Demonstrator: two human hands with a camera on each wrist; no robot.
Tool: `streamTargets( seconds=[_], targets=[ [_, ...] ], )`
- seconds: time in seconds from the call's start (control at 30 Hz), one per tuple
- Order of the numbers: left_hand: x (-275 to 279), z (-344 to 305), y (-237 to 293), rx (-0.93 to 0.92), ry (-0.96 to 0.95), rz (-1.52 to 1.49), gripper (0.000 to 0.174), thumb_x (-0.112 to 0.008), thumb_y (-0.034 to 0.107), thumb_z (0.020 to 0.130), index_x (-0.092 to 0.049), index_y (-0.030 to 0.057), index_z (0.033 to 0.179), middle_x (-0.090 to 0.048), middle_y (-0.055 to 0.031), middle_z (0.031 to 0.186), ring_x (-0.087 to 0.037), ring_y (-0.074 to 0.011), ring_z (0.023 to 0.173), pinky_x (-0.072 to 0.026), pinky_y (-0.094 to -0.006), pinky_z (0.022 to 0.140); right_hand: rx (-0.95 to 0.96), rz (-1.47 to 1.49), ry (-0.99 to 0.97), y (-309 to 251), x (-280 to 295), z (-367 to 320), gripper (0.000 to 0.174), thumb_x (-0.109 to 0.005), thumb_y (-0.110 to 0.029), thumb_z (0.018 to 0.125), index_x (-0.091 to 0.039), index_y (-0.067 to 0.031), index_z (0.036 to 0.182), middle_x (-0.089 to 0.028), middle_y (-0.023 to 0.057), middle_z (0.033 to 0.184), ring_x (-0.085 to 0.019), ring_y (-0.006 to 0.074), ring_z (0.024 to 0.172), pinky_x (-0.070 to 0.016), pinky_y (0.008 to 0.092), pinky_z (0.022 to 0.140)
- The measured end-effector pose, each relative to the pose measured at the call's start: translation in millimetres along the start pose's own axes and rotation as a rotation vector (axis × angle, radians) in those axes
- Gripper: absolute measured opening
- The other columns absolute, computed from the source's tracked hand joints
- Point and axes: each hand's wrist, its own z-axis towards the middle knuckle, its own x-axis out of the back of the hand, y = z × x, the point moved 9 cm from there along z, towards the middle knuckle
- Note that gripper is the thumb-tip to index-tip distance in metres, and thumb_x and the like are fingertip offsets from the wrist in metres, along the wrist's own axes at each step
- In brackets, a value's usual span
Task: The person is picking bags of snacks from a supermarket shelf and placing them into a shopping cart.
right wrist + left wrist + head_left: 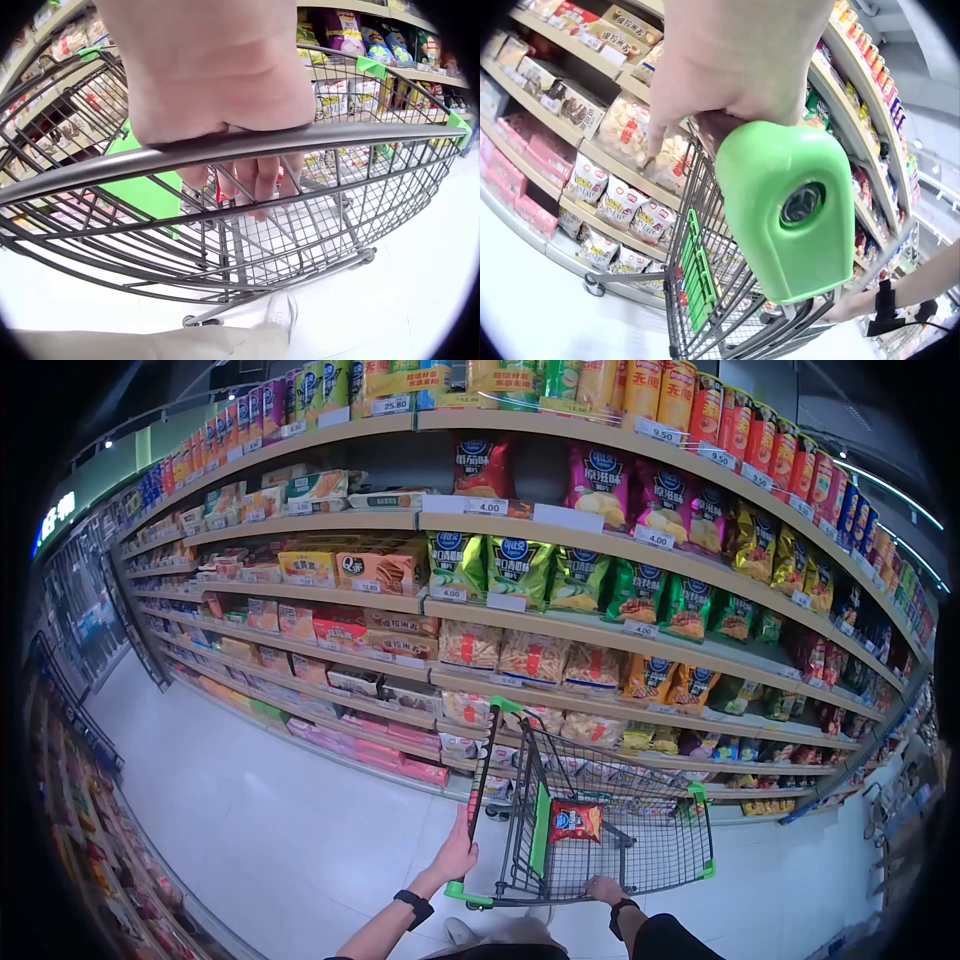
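A wire shopping cart [680, 885] with green corners stands before the shelves, a red chip bag [577, 821] lying inside. My left hand [455, 857] grips the cart's handle bar [482, 770] near its green end cap. The left wrist view shows that hand [735, 60] above the green cap [795, 217]. My right hand [604, 890] is on the near side of the basket. In the right wrist view the palm of this hand [217, 82] lies over the dark top rail [375, 135], and its fingers [266, 176] curl down inside the basket.
Long shelves [350, 520] hold chip bags, boxes and canisters, with price tags along their edges. Another stocked shelf [85, 800] borders the aisle at left. Pale floor [250, 800] stretches between them. A shoe [460, 931] shows close below the cart.
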Motion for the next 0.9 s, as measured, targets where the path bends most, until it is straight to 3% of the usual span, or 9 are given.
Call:
streamTargets(
  seconds=[0.1,0.2,0.3,0.5,0.67,0.9],
  targets=[
    [-6,-4,-7,0.04,-0.005,-0.006,0.086,-0.049,-0.004,0.079,0.001,-0.0051,0.148,-0.023,-0.0332,0.146,-0.038,-0.0416,0.133,-0.0358,-0.0425,0.108,-0.108,-0.034,0.047,-1,2,-11,0.04,-0.051,-0.043,0.086,-0.071,-0.0163,0.109,-0.068,0.0169,0.108,-0.062,0.0352,0.106,-0.0483,0.0456,0.092],
    [-11,-9,-14,0.132,-0.058,-0.146,0.087,-0.047,-0.006,0.076,-0.001,-0.0009,0.15,-0.032,-0.0298,0.141,-0.052,-0.0369,0.12,-0.0421,-0.0416,0.101,-0.116,0.037,0.226,-7,12,-31,0.035,-0.049,-0.038,0.087,-0.071,-0.0157,0.104,-0.069,0.0172,0.101,-0.065,0.0354,0.1,-0.0505,0.0457,0.089],
    [-11,-16,-17,0.065,-0.011,-0.122,0.088,-0.047,-0.007,0.076,-0.002,-0.0001,0.15,-0.037,-0.0271,0.136,-0.058,-0.0321,0.11,-0.0462,-0.0399,0.096,-0.182,0.023,0.414,-2,13,-38,0.033,-0.048,-0.035,0.087,-0.072,-0.0143,0.096,-0.069,0.0194,0.091,-0.066,0.0387,0.091,-0.0521,0.0474,0.084],
    [-5,-31,-13,0.072,-0.019,-0.158,0.086,-0.05,-0.004,0.077,-0.003,-0.0038,0.149,-0.04,-0.0268,0.132,-0.058,-0.0324,0.107,-0.0463,-0.041,0.095,-0.188,0.135,0.511,-15,14,-63,0.034,-0.047,-0.034,0.088,-0.072,-0.0105,0.092,-0.068,0.0212,0.087,-0.065,0.0404,0.088,-0.0515,0.049,0.081],
    [5,-39,-16,0.086,0.009,-0.236,0.085,-0.05,-0.005,0.076,-0.008,-0.0007,0.149,-0.04,-0.026,0.134,-0.059,-0.032,0.107,-0.0466,-0.0413,0.094,-0.218,0.188,0.649,-28,16,-86,0.039,-0.045,-0.036,0.092,-0.069,-0.0059,0.088,-0.067,0.0215,0.083,-0.064,0.0414,0.084,-0.0504,0.0514,0.078],
    [19,-46,-27,0.13,-0.009,-0.246,0.081,-0.048,-0.009,0.076,-0.013,0.0008,0.148,-0.046,-0.0219,0.13,-0.06,-0.0295,0.108,-0.0496,-0.0383,0.089,-0.218,0.197,0.664,-42,15,-92,0.041,-0.047,-0.039,0.092,-0.07,-0.0052,0.086,-0.067,0.0226,0.08,-0.065,0.0423,0.079,-0.0508,0.0514,0.078]
  ],
)
